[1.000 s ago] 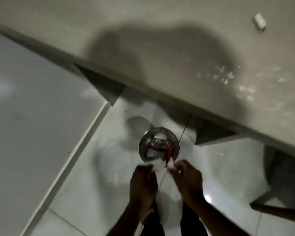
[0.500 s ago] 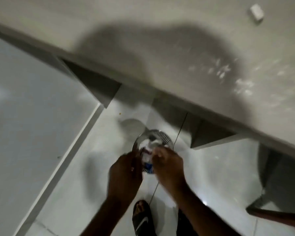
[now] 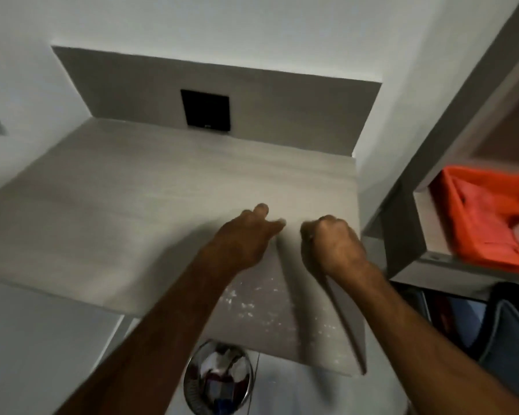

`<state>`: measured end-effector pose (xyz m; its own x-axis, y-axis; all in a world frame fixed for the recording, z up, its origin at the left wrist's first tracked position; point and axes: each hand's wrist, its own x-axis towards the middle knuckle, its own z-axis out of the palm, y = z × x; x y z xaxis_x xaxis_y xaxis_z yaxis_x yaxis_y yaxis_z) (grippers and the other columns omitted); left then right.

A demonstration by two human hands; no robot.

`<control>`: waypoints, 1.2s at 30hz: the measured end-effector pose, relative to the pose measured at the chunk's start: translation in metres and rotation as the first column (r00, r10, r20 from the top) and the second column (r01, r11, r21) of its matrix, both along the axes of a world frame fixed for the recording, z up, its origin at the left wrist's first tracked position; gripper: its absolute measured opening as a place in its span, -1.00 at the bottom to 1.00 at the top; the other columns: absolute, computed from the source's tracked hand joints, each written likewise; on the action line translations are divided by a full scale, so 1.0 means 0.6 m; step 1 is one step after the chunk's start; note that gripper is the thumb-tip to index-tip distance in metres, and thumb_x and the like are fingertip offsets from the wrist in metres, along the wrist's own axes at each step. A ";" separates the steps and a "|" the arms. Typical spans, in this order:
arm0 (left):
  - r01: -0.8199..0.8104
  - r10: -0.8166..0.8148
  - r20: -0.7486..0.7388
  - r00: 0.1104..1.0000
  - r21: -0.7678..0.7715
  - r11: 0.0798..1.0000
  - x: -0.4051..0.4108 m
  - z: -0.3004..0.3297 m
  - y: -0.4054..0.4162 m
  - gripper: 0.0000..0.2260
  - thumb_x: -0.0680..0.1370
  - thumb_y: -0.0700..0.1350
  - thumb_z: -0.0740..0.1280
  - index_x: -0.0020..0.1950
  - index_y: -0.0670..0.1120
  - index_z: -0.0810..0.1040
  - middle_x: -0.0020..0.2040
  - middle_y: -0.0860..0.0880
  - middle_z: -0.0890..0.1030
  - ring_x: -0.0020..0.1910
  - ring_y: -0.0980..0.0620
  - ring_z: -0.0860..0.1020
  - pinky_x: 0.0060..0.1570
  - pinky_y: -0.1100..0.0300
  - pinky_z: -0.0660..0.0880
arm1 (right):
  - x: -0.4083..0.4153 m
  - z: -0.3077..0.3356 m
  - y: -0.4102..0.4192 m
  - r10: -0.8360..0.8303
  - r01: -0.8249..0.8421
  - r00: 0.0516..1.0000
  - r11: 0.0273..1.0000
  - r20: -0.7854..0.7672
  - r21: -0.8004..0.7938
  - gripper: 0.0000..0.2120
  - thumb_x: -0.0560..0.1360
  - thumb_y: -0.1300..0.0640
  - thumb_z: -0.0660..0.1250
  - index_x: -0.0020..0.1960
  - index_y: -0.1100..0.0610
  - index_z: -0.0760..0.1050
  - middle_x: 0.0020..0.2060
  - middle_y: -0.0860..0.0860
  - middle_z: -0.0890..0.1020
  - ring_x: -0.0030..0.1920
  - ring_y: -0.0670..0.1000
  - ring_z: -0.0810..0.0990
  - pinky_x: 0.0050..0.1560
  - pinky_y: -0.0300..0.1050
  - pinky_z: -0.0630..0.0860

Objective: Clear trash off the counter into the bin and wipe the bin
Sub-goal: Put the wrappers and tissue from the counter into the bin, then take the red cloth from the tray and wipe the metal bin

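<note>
Both hands have risen from the bin (image 3: 219, 381) to the counter (image 3: 108, 211). The bin is sitting on the floor below the counter's edge, holding trash. The left hand (image 3: 243, 235) is pinching loosely; the right hand (image 3: 331, 241) is fisted, contents unclear. White crumbs (image 3: 252, 307) are lying near the edge; a careless sweep could be scattering them past the bin.

- Both hands reach over the pale grey wood-grain counter (image 3: 108, 205), near its right end
- The left hand (image 3: 242, 239) has its fingers loosely extended, blurred; the right hand (image 3: 333, 244) is curled into a fist
- White crumbs or specks (image 3: 252, 307) lie scattered on the counter near its front edge
- A round shiny metal bin (image 3: 219, 381) with mixed trash inside stands on the floor below the counter edge
- An orange basket (image 3: 489, 217) sits on a shelf at right
</note>
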<state>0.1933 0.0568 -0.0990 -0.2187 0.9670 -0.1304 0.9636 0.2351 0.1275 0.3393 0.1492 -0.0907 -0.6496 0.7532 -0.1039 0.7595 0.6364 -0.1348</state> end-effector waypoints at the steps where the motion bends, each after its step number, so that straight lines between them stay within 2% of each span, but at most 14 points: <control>1: 0.047 -0.048 -0.039 0.998 -0.037 0.998 -0.008 -0.007 0.004 -0.59 0.62 -0.25 0.14 0.43 -0.01 0.51 0.32 -0.19 0.46 0.29 -0.23 0.49 0.22 -0.11 0.55 | 0.003 -0.007 0.004 0.021 -0.023 0.999 0.999 0.048 0.038 -0.75 0.56 0.27 0.26 0.17 0.18 0.63 0.06 0.17 0.63 0.05 0.20 0.64 0.12 0.04 0.62; 6: -0.010 0.005 -0.111 0.994 -0.042 0.999 -0.006 -0.001 -0.015 -0.70 0.61 -0.24 0.14 0.21 -0.13 0.61 0.15 -0.15 0.56 0.16 -0.18 0.55 0.12 -0.04 0.53 | 0.023 0.000 0.000 -0.023 0.025 0.997 0.999 -0.079 0.020 -0.80 0.60 0.24 0.25 0.03 0.20 0.66 -0.08 0.14 0.66 -0.09 0.16 0.65 -0.01 0.01 0.62; 9: -0.096 0.115 -0.049 0.992 0.293 0.951 0.031 0.009 -0.101 -0.81 0.61 -0.22 0.24 0.09 -0.13 0.63 0.02 -0.11 0.60 -0.01 -0.12 0.59 -0.05 -0.02 0.58 | 0.046 0.010 -0.079 -0.024 0.011 0.902 0.999 -0.430 -0.033 -0.84 0.59 0.15 0.27 -0.03 0.07 0.64 -0.14 0.00 0.66 -0.20 -0.01 0.61 -0.15 -0.13 0.60; 12: -0.255 0.233 0.128 0.964 0.691 0.676 0.098 -0.018 -0.252 -0.89 0.60 -0.14 0.31 0.03 -0.08 0.64 -0.07 0.00 0.60 -0.17 0.08 0.55 -0.06 0.34 0.55 | 0.063 -0.028 -0.235 0.032 -0.101 0.726 0.993 -0.687 -0.061 -0.90 0.50 0.02 0.28 -0.03 -0.09 0.55 -0.15 -0.16 0.60 -0.26 -0.16 0.57 -0.20 -0.31 0.51; 14: -0.443 0.337 0.302 0.892 0.734 0.515 0.142 -0.074 -0.330 -0.91 0.59 -0.10 0.32 0.01 0.00 0.63 -0.07 0.15 0.55 -0.21 0.21 0.51 -0.04 0.53 0.44 | 0.066 -0.099 -0.325 -0.041 -0.138 0.719 0.970 -0.694 -0.200 -0.90 0.50 -0.01 0.31 0.00 -0.16 0.53 -0.09 -0.20 0.60 -0.25 -0.20 0.61 -0.22 -0.37 0.53; 17: -0.737 0.561 0.482 0.673 0.499 0.456 0.178 -0.219 -0.383 -0.90 0.57 -0.13 0.33 -0.04 -0.03 0.65 -0.13 0.15 0.55 -0.27 0.21 0.53 -0.27 0.41 0.52 | 0.043 -0.261 -0.399 -0.088 -0.143 0.813 0.928 -0.575 -0.343 -0.90 0.52 0.19 0.41 -0.04 0.02 0.66 -0.12 -0.05 0.70 -0.23 -0.03 0.69 -0.23 -0.14 0.65; 20: -0.941 0.750 0.584 0.311 0.080 0.329 0.159 -0.392 -0.392 -0.84 0.59 -0.15 0.35 -0.13 -0.14 0.69 -0.23 -0.03 0.67 -0.34 0.12 0.54 -0.35 0.16 0.54 | 0.005 -0.441 -0.404 -0.094 -0.050 0.960 0.870 -0.265 -0.490 -0.80 0.65 0.17 0.23 0.12 0.15 0.61 0.02 0.10 0.69 0.00 0.07 0.66 0.08 -0.01 0.58; 22: -0.963 0.815 0.572 0.090 -0.159 0.219 0.138 -0.498 -0.387 -0.76 0.60 -0.11 0.31 -0.10 -0.18 0.72 -0.16 -0.15 0.75 -0.27 0.00 0.59 -0.35 0.24 0.45 | -0.011 -0.552 -0.397 -0.130 0.043 0.984 0.834 -0.120 -0.549 -0.72 0.68 0.11 0.15 0.25 0.17 0.56 0.18 0.12 0.64 0.17 0.09 0.60 0.25 -0.06 0.48; 24: -0.935 0.810 0.582 -0.072 -0.323 0.149 0.118 -0.576 -0.383 -0.74 0.60 -0.09 0.30 0.00 -0.23 0.72 -0.05 -0.23 0.76 -0.17 -0.08 0.65 -0.26 0.32 0.55 | -0.021 -0.622 -0.390 -0.247 0.180 0.968 0.784 -0.033 -0.594 -0.72 0.65 0.06 0.20 0.26 0.13 0.56 0.18 0.08 0.65 0.19 0.09 0.62 0.16 -0.20 0.50; 26: -0.866 0.756 0.608 -0.243 -0.487 0.113 0.110 -0.610 -0.379 -0.72 0.59 -0.09 0.31 0.14 -0.24 0.68 0.07 -0.28 0.73 0.01 -0.21 0.70 0.01 0.06 0.69 | -0.025 -0.657 -0.392 -0.354 0.272 0.935 0.715 0.003 -0.644 -0.71 0.60 0.05 0.28 0.27 0.13 0.54 0.15 0.09 0.67 0.17 0.13 0.64 0.08 -0.22 0.53; 28: -0.854 0.774 0.589 -0.232 -0.505 0.129 0.107 -0.600 -0.385 -0.69 0.59 -0.03 0.31 0.17 -0.23 0.64 0.09 -0.26 0.72 0.02 -0.22 0.69 0.09 -0.04 0.67 | -0.026 -0.645 -0.400 -0.404 0.296 0.915 0.701 -0.020 -0.649 -0.67 0.60 0.07 0.27 0.31 0.17 0.50 0.16 0.15 0.66 0.18 0.19 0.64 0.17 -0.05 0.59; 31: -0.914 0.786 0.615 -0.069 -0.354 0.197 0.115 -0.494 -0.417 -0.82 0.58 -0.06 0.31 0.08 -0.11 0.63 0.00 -0.20 0.75 -0.04 -0.18 0.70 0.01 0.04 0.65 | -0.012 -0.541 -0.418 -0.342 0.148 0.923 0.740 -0.177 -0.656 -0.67 0.62 0.13 0.23 0.35 0.16 0.50 0.16 0.16 0.67 0.17 0.17 0.66 0.19 0.05 0.59; 34: -0.971 0.674 0.732 0.098 -0.079 0.227 0.137 -0.336 -0.439 -0.61 0.49 0.05 0.30 0.25 -0.07 0.64 -0.01 -0.12 0.77 -0.01 -0.11 0.73 0.14 -0.01 0.66 | 0.010 -0.376 -0.439 -0.294 -0.012 0.850 0.819 -0.437 -0.574 -0.69 0.60 0.13 0.27 0.29 0.13 0.61 0.15 0.09 0.71 0.14 0.09 0.69 0.15 0.02 0.62; 36: -0.966 0.568 0.783 0.252 0.173 0.190 0.140 -0.204 -0.398 -0.62 0.41 0.17 0.32 0.12 0.02 0.68 -0.14 -0.08 0.76 -0.16 0.01 0.73 -0.08 0.36 0.64 | 0.027 -0.242 -0.430 -0.243 -0.072 0.707 0.910 -0.664 -0.409 -0.72 0.53 0.07 0.31 0.14 0.09 0.70 0.00 0.00 0.76 -0.03 0.02 0.75 -0.01 0.01 0.67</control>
<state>0.2772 -0.1822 -0.2212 -0.9831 0.1636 -0.0819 0.0089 0.4901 0.8716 0.3552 -0.1090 -0.2361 -0.5868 0.8077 0.0581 0.3964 0.3490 -0.8492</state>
